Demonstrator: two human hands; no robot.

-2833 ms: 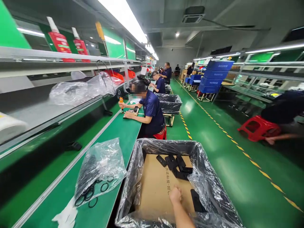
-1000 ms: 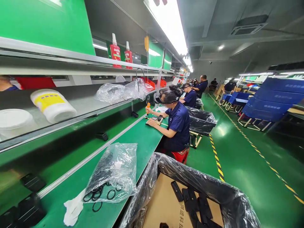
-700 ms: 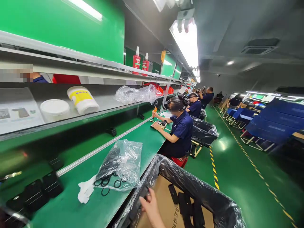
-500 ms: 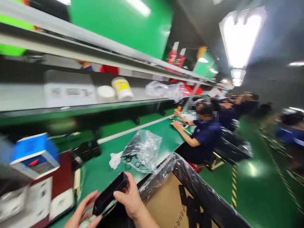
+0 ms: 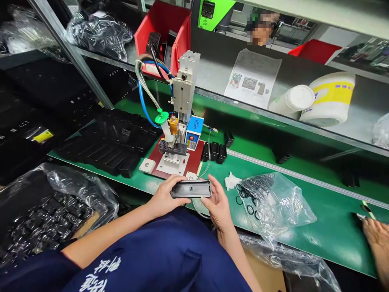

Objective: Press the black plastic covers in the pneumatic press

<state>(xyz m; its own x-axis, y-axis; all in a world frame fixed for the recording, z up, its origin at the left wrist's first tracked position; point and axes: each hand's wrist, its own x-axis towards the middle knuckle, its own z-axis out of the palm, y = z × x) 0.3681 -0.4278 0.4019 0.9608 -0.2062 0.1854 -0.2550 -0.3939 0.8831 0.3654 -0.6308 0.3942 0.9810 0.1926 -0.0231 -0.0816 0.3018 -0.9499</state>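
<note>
A benchtop pneumatic press [image 5: 184,93] stands on a dark red base plate [image 5: 156,162] on the green bench [image 5: 331,231], with blue and white air hoses [image 5: 141,105] curving down its left side and a blue control box [image 5: 193,136] at its right. Three small black blocks [image 5: 214,152] sit just right of the plate. Rows of black moulded parts [image 5: 109,142] lie to the left, and a clear bag of black O-rings [image 5: 273,202] lies to the right. On the far shelf are a red bin [image 5: 182,24], a printed sheet [image 5: 252,77] and a white tub with a yellow band [image 5: 330,101].
</note>
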